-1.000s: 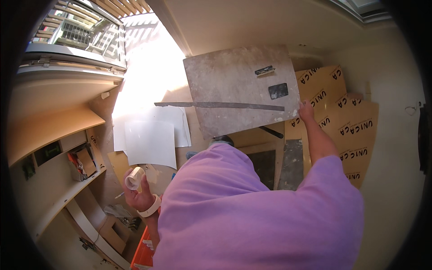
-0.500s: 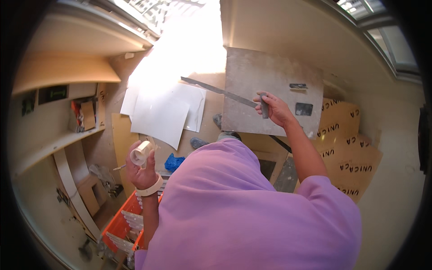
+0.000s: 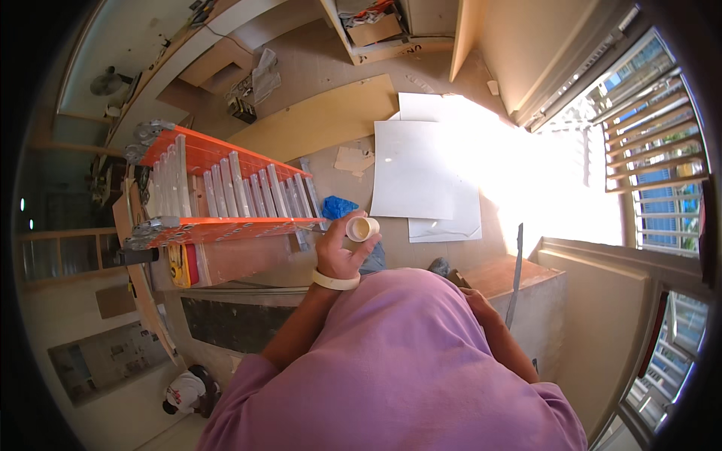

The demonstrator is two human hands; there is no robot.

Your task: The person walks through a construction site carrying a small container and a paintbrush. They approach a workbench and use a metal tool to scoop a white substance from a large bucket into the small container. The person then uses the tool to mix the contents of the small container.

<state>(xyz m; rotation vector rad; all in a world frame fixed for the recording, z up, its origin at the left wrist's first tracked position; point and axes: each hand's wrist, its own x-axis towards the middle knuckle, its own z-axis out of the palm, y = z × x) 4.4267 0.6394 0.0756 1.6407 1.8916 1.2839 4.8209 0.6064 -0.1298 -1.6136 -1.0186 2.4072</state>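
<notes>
My left hand (image 3: pixel 342 252) is closed around a small cream-white cylinder (image 3: pixel 362 228), like a cup or short tube, its round open end facing up. A pale band circles that wrist. Mostly behind my purple shirt, my right hand (image 3: pixel 474 302) is low beside my body, near the edge of a brown-topped box-like bench (image 3: pixel 500 272). Its fingers are hidden, and a small dark piece (image 3: pixel 456 279) shows just beyond them. A long grey metal strip (image 3: pixel 516 274) stands out past the bench on the right.
An orange stepladder (image 3: pixel 226 223) stands on the left, with a crumpled blue bag (image 3: pixel 338 207) at its foot. White sheets (image 3: pixel 412 169) and a tan board (image 3: pixel 323 113) lie on the floor ahead. Another person (image 3: pixel 192 391) is at the lower left. Bright windows line the right.
My view has swung left, bringing the ladder and the other person in. My right hand, which held a grey flat piece over the board, has dropped beside my body. The left still holds the cylinder.
</notes>
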